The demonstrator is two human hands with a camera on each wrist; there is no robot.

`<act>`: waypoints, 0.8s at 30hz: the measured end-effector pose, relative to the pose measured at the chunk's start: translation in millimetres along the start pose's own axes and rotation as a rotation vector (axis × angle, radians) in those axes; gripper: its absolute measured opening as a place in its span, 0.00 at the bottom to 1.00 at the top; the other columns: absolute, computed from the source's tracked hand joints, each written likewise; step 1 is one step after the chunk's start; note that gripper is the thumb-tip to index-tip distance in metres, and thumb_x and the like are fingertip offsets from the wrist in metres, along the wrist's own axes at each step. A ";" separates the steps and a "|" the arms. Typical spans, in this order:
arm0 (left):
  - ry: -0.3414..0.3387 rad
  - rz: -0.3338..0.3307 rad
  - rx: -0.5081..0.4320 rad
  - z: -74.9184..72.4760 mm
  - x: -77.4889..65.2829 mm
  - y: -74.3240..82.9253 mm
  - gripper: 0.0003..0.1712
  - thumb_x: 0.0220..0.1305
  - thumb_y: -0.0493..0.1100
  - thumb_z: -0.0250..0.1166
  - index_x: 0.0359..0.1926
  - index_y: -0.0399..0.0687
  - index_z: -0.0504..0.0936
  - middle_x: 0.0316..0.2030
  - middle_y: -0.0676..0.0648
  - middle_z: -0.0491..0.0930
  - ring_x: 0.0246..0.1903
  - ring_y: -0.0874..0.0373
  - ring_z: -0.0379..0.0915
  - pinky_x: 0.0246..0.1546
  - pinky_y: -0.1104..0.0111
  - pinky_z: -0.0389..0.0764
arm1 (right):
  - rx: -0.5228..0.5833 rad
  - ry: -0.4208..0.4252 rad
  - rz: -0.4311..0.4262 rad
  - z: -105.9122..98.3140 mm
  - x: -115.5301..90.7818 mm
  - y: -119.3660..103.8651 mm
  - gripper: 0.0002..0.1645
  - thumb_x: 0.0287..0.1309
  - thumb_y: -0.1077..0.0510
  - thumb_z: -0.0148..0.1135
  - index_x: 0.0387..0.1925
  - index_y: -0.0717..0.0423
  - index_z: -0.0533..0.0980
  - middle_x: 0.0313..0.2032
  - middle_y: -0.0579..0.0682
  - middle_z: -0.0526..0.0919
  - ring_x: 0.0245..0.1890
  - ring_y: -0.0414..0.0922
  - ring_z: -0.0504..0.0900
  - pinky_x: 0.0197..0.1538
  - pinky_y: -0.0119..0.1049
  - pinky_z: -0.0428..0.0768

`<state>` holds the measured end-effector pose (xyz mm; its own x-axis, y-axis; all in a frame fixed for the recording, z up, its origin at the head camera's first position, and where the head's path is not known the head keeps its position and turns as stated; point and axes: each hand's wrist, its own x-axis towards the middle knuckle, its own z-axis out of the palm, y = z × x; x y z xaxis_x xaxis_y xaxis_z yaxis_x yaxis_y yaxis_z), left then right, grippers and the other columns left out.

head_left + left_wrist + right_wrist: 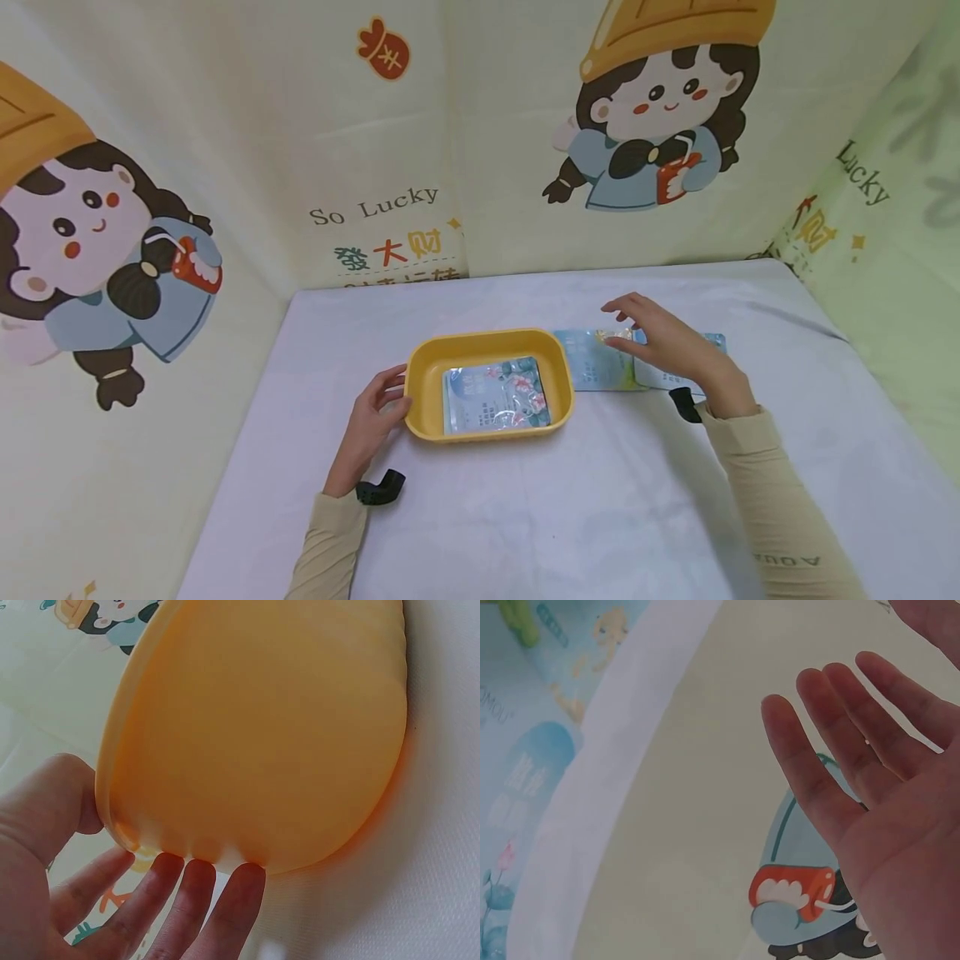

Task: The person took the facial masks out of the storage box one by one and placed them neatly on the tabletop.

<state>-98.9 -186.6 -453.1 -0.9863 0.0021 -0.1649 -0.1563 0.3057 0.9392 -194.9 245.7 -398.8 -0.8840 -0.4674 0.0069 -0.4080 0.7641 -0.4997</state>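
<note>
A yellow tray [427, 417] stands on the table, with a light blue floral packet [491, 396] lying inside it. At the tray's left end is my left hand [378, 412]. In the left wrist view its fingertips [244, 881] touch the tray's outer wall [262, 735] and the thumb is at the rim; the fingers are fairly straight. My right hand [671, 342] hovers over blue packets right of the tray, fingers spread and holding nothing. One packet [596, 362] lies close against the tray; another packet [660, 377] is partly hidden under the hand.
A white cloth covers the table [540, 517]. Behind it hangs a cream curtain [510, 208] printed with cartoon figures and lettering. Black wrist cameras [381, 487] are worn on both wrists.
</note>
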 end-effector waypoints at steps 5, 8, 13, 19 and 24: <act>0.004 0.002 -0.003 0.7 1.7 -3.4 0.31 0.69 0.37 0.61 0.71 0.47 0.65 0.65 0.40 0.69 0.62 0.45 0.70 0.51 0.75 0.79 | -0.007 -0.012 -0.039 3.9 -0.4 -8.4 0.34 0.64 0.49 0.65 0.68 0.53 0.66 0.63 0.56 0.71 0.58 0.54 0.73 0.59 0.56 0.78; 0.008 0.001 -0.003 0.8 6.7 -13.1 0.32 0.69 0.38 0.61 0.72 0.49 0.65 0.66 0.41 0.68 0.62 0.46 0.69 0.51 0.75 0.79 | -0.012 -0.019 -0.053 7.1 0.2 -13.1 0.35 0.64 0.50 0.65 0.69 0.52 0.66 0.63 0.56 0.71 0.58 0.54 0.74 0.59 0.55 0.78; 0.016 0.013 -0.021 0.6 13.4 -28.9 0.32 0.68 0.40 0.63 0.71 0.54 0.66 0.66 0.43 0.69 0.62 0.48 0.69 0.50 0.74 0.80 | -0.007 -0.027 -0.073 13.5 1.6 -21.0 0.36 0.63 0.50 0.66 0.69 0.52 0.66 0.65 0.56 0.70 0.62 0.55 0.72 0.62 0.55 0.76; 0.023 0.038 -0.025 1.3 12.6 -32.7 0.30 0.68 0.41 0.64 0.69 0.55 0.68 0.64 0.44 0.70 0.61 0.48 0.70 0.50 0.74 0.80 | 0.000 -0.036 -0.129 20.2 2.7 -30.4 0.37 0.64 0.51 0.65 0.71 0.53 0.65 0.67 0.56 0.69 0.67 0.56 0.68 0.66 0.56 0.72; 0.031 0.027 -0.033 2.6 12.3 -32.7 0.30 0.67 0.40 0.64 0.69 0.56 0.68 0.64 0.44 0.70 0.60 0.48 0.71 0.48 0.75 0.81 | 0.012 -0.042 -0.151 26.5 7.9 -37.6 0.36 0.63 0.50 0.66 0.69 0.54 0.67 0.66 0.55 0.70 0.67 0.54 0.68 0.66 0.55 0.72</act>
<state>-105.8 -194.1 -486.6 -0.9913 -0.0197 -0.1304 -0.1308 0.2742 0.9527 -180.5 201.5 -402.8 -0.8023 -0.5951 0.0463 -0.5325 0.6784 -0.5062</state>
